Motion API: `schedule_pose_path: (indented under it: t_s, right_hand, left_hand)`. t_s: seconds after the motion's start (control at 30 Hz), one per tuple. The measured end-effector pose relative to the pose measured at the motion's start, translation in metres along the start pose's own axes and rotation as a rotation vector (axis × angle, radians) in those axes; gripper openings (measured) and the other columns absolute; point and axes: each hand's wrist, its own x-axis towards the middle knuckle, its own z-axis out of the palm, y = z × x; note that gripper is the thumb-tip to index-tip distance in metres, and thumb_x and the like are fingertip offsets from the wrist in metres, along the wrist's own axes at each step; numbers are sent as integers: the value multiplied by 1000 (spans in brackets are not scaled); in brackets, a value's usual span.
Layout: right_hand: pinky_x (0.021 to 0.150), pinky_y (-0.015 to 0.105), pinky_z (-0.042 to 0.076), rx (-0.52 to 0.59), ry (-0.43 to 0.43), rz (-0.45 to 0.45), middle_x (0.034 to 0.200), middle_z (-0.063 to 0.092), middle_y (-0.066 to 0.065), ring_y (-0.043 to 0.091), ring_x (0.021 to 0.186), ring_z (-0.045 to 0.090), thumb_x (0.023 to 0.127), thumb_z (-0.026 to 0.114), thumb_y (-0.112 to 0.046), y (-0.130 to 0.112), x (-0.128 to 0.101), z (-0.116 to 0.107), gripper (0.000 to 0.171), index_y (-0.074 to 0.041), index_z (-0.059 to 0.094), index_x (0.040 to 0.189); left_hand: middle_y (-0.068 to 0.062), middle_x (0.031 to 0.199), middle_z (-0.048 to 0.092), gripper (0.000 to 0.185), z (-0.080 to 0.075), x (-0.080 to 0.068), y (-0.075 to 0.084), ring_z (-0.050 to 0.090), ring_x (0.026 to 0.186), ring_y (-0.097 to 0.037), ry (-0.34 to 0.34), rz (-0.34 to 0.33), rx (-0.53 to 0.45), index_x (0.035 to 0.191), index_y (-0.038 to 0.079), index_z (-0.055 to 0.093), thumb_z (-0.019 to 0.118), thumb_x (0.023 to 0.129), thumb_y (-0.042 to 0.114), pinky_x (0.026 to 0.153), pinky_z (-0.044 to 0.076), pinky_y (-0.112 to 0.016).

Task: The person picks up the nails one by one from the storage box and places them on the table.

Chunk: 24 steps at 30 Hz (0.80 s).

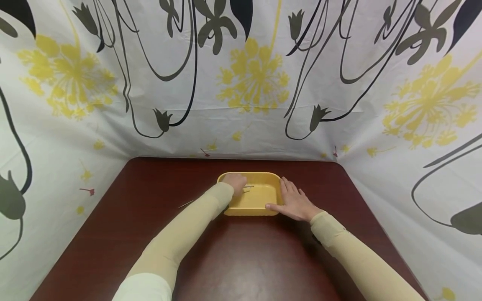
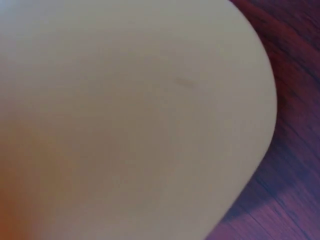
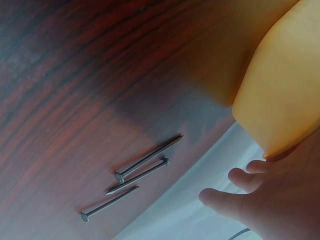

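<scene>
A shallow yellow tray [image 1: 260,212] stands on the table, with a few thin metal nails [image 1: 248,187] lying inside. My left hand [image 1: 235,182] reaches over the tray's left side, down beside those nails. Its fingertips are hidden behind the back of the hand, so I cannot tell what they hold. Against the tray's right side rests my right hand [image 1: 295,202], fingers extended along the wall and thumb stretched over the near corner. In the right wrist view, its fingers [image 3: 225,200] are spread beside the yellow wall.
Three nails [image 3: 145,175] lie on the dark wooden table [image 1: 241,255] in the right wrist view. Another thin metal piece [image 1: 186,204] lies left of the tray, beside my left forearm. Patterned cloth [image 1: 241,138] rises behind and beside the table. A blurred pale surface fills most of the left wrist view.
</scene>
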Motion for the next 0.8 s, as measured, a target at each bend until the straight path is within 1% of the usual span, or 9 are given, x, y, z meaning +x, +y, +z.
schedule_pose_path:
  t_s: [0.17, 0.3, 0.4, 0.5, 0.63, 0.8]
  right_hand:
    - [111, 68, 22, 8, 3, 2, 166, 10, 18, 37, 151, 16, 79, 42, -91, -1, -1, 0, 127, -1, 9, 161]
    - [111, 68, 22, 12, 7, 2, 166, 11, 18, 38, 150, 17, 79, 42, -91, -1, -2, 2, 127, 0, 10, 160]
    - [110, 69, 23, 13, 11, -1, 166, 11, 18, 39, 150, 18, 79, 43, -90, -1, -2, 3, 126, 0, 10, 160]
    - [110, 69, 23, 13, 16, -3, 166, 11, 18, 39, 150, 18, 80, 44, -89, 0, -1, 3, 125, 1, 11, 160]
    - [109, 70, 23, 4, 25, -5, 166, 12, 19, 40, 149, 19, 81, 45, -89, 1, -1, 4, 125, 2, 11, 160]
    - [110, 70, 23, 9, 24, -4, 166, 12, 20, 40, 150, 18, 81, 47, -88, 1, 0, 2, 124, 1, 10, 160]
  left_hand:
    - [5, 67, 48, 23, -5, -3, -1, 40, 60, -13, -5, 11, -29, 70, 17, 55, 73, 84, 12, 52, 39, -30]
    - [5, 62, 40, 31, -8, -6, -3, 35, 56, -12, -28, 22, -61, 64, 18, 48, 69, 85, 9, 49, 35, -30]
    - [5, 63, 42, 32, -10, -8, -5, 36, 56, -12, -34, 27, -76, 62, 18, 48, 68, 85, 9, 49, 37, -29]
    - [5, 68, 49, 30, -15, -11, -6, 45, 57, -12, -21, 31, -70, 61, 19, 53, 70, 85, 10, 49, 43, -29]
    - [4, 80, 57, 25, -22, -18, -5, 55, 64, -14, 2, 39, -58, 63, 18, 60, 73, 83, 12, 52, 49, -33]
    - [4, 92, 58, 22, -30, -29, -6, 56, 70, -15, 38, 48, -54, 64, 18, 60, 74, 80, 11, 58, 49, -35]
